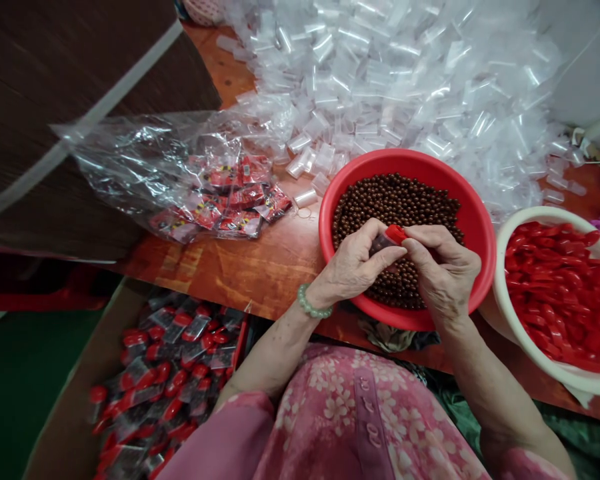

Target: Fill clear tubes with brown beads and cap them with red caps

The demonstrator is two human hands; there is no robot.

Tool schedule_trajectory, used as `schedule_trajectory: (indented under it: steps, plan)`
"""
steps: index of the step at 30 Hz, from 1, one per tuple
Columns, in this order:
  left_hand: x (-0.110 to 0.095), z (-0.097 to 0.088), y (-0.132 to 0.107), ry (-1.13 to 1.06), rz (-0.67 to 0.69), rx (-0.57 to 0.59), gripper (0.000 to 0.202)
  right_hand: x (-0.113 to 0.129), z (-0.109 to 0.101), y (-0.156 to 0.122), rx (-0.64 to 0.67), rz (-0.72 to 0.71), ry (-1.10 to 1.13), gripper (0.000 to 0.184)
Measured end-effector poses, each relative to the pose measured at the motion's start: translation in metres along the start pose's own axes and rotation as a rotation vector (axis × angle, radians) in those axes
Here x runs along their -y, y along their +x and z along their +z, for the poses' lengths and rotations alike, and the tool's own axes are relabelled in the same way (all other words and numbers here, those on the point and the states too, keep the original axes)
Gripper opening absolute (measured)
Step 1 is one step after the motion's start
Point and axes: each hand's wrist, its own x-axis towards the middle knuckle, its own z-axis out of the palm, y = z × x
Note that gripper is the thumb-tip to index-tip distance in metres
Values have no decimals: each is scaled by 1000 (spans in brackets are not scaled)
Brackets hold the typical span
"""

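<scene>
Above a red basin (481,267) of small dark brown balls (397,200), my left hand (353,267) is closed round a small clear plastic container (379,244). Dark contents show through its wall, and a red cap (395,234) sits at its right end. My right hand (443,270) is closed at that end, with thumb and fingertips pinching the red cap. Whether the cap is fully seated cannot be made out. To the right, a cream tub (503,300) holds many loose red caps (555,293).
Clear empty containers (380,80) are heaped at the back of the table (220,267). A clear bag (145,167) with red printed packets (240,200) lies left. Below the table's edge, a cardboard box (75,393) holds red-capped containers (180,360). A dark carton (80,87) stands far left.
</scene>
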Motion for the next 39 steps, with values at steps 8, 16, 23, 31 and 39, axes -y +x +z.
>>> schedule_trajectory:
  steps: [8,16,23,31,39]
  plan:
    - [1,-1,-3,-101,7,31,30,-2,-15,3,199,-180,-96,18]
    - [-1,-1,-5,41,36,-1,30,-2,-21,8,314,-316,-221,28]
    - [3,4,-2,-55,53,-60,29,-1,-28,15,413,-219,-132,25]
    - [1,3,-2,-53,90,-4,26,-10,-31,8,201,227,258,44]
    - [-1,3,-6,73,81,46,31,-2,-18,-7,166,-326,-287,37]
